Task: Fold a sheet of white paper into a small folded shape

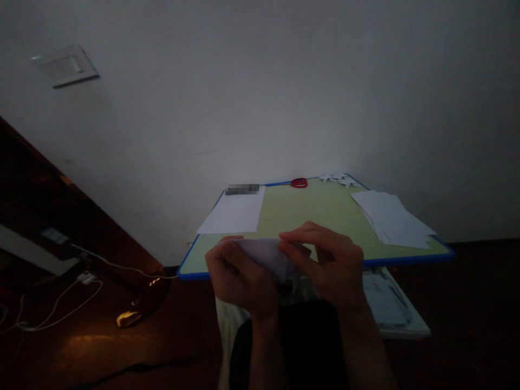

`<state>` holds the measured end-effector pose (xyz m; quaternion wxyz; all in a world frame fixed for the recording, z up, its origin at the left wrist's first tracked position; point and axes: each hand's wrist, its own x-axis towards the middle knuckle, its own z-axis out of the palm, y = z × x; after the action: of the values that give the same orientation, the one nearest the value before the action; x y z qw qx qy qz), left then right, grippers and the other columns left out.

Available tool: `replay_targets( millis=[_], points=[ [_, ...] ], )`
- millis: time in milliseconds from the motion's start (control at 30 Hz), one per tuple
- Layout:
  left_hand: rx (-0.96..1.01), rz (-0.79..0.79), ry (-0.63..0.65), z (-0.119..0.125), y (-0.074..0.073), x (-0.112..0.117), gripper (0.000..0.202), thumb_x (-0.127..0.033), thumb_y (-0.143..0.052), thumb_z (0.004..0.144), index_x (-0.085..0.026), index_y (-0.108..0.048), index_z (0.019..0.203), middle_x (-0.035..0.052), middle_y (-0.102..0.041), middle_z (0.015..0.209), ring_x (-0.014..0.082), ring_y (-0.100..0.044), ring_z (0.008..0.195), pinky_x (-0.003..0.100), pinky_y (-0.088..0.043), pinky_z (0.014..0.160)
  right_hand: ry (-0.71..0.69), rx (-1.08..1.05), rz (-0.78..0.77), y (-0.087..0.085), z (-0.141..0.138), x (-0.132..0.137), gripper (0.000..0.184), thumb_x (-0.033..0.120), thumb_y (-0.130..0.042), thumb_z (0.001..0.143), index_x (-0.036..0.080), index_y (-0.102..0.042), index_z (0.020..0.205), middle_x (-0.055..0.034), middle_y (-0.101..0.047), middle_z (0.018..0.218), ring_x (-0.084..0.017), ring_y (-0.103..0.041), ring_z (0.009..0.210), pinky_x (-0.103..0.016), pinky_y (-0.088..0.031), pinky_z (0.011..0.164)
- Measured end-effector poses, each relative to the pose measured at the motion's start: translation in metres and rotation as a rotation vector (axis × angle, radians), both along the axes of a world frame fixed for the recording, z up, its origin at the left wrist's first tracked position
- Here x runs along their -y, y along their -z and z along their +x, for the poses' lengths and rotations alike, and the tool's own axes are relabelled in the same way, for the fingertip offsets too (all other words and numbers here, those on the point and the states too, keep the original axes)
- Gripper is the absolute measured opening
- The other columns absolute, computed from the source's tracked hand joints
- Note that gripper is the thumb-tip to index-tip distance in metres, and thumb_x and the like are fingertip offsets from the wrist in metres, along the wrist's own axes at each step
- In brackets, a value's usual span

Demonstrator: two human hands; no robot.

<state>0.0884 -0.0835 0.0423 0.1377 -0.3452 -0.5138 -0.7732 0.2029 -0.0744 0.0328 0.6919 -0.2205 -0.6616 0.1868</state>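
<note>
A piece of white paper [264,253] is held up between my two hands, just in front of the near edge of the table. My left hand [241,276] is closed around its left part, with the thumb on top. My right hand [327,260] pinches its right end between thumb and fingertips. The lower part of the paper looks folded or angled, though the dim light hides its exact shape. Red-handled scissors [299,183] lie at the table's far edge, beyond the hands.
The light green table [309,211] has a blue rim and stands against a wall. On it lie a white sheet [235,214] under a blurred dark object [242,189], several paper cutouts [339,179] and a paper stack [392,219]. A white tray [390,303] sits below; cables [117,264] hang left.
</note>
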Motion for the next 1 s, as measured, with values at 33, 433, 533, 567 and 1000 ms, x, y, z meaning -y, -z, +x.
replay_targets(
  millis=[33, 433, 533, 567, 1000],
  points=[
    [0.002, 0.004, 0.007, 0.000, -0.001, 0.000, 0.030, -0.033, -0.053, 0.110, -0.022, -0.062, 0.084, -0.0006, -0.065, 0.078, 0.0181, -0.064, 0.075, 0.031, -0.049, 0.070, 0.005, -0.001, -0.006, 0.000, 0.000, 0.000, 0.029, 0.014, -0.083, 0.093, 0.032, -0.083, 0.115, 0.0027, -0.083, 0.094, -0.014, -0.073, 0.080, -0.030, -0.060, 0.076],
    [-0.069, 0.058, 0.041, 0.003, 0.008, 0.001, 0.045, -0.057, -0.052, 0.110, -0.023, -0.062, 0.082, -0.0013, -0.066, 0.073, 0.0175, -0.062, 0.064, 0.032, -0.047, 0.062, 0.030, 0.085, -0.032, -0.017, -0.014, 0.015, 0.011, 0.025, -0.084, 0.093, 0.029, -0.083, 0.104, 0.0001, -0.079, 0.089, -0.017, -0.073, 0.080, -0.031, -0.059, 0.072],
    [-0.073, 0.114, 0.111, 0.004, 0.012, -0.001, 0.045, -0.055, -0.051, 0.111, -0.023, -0.061, 0.082, -0.0027, -0.064, 0.070, 0.0165, -0.061, 0.061, 0.031, -0.048, 0.061, 0.025, 0.088, -0.006, -0.020, -0.013, 0.018, 0.006, 0.020, -0.083, 0.094, 0.025, -0.081, 0.093, 0.0012, -0.078, 0.083, -0.016, -0.072, 0.077, -0.031, -0.058, 0.073],
    [-0.078, 0.114, 0.124, 0.004, 0.012, -0.001, 0.044, -0.054, -0.050, 0.112, -0.022, -0.061, 0.083, -0.0026, -0.064, 0.070, 0.0164, -0.061, 0.061, 0.031, -0.048, 0.061, 0.031, 0.092, 0.001, -0.020, -0.012, 0.018, 0.006, 0.020, -0.083, 0.094, 0.025, -0.081, 0.092, 0.0013, -0.077, 0.082, -0.016, -0.071, 0.076, -0.031, -0.057, 0.073],
    [-0.033, 0.017, 0.011, -0.002, -0.001, 0.002, 0.031, -0.034, -0.052, 0.110, -0.023, -0.060, 0.082, -0.0014, -0.063, 0.076, 0.0181, -0.061, 0.071, 0.032, -0.046, 0.068, -0.084, 0.134, -0.017, -0.010, 0.009, 0.011, 0.050, 0.049, -0.081, 0.095, 0.029, -0.073, 0.140, -0.0018, -0.074, 0.101, -0.019, -0.066, 0.090, -0.033, -0.055, 0.079]
  ],
)
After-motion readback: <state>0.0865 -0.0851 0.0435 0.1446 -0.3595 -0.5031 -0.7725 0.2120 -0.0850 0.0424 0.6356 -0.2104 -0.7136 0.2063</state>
